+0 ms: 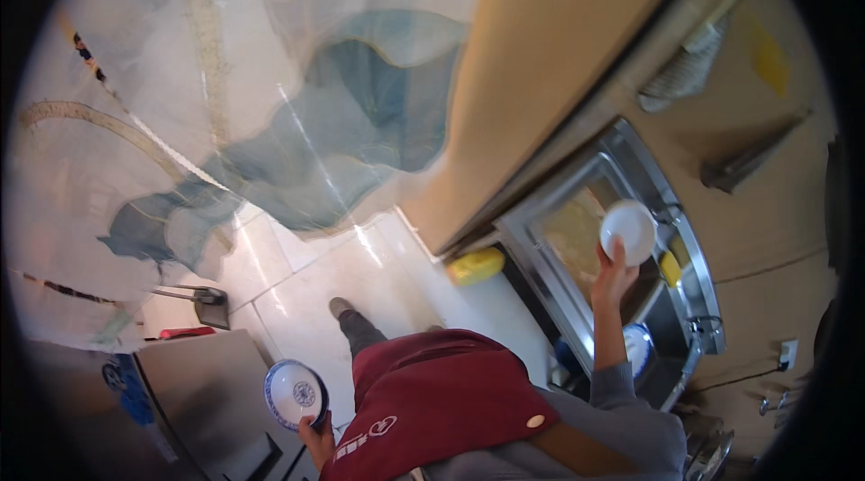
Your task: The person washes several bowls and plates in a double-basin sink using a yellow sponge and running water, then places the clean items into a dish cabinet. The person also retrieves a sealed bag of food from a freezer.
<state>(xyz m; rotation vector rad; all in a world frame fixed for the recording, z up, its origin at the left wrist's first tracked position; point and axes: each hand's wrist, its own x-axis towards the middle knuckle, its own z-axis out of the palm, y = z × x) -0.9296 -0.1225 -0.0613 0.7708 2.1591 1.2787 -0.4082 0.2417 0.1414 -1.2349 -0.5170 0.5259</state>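
Note:
At the lower left, my left hand point(319, 439) grips the rim of a white bowl with blue patterning point(297, 393); a dark blue edge shows just beneath it, perhaps a second bowl. At the right, my right hand point(615, 278) holds a small plain white dish point(628, 231), thumb over its edge, above a stainless steel sink point(703, 278). Cloudy, yellowish water point(571, 238) shows in the basin under that dish. Another blue-rimmed white dish point(636, 349) lies in the sink beside my right forearm, partly hidden by it.
A yellow sponge or cloth point(670, 269) lies by the sink's rear edge, near the faucet point(704, 325). A yellow object point(476, 266) is low beside the cabinet. A grey metal-like surface point(209, 373) stands at lower left. Tiled floor point(317, 278) lies between it and the sink.

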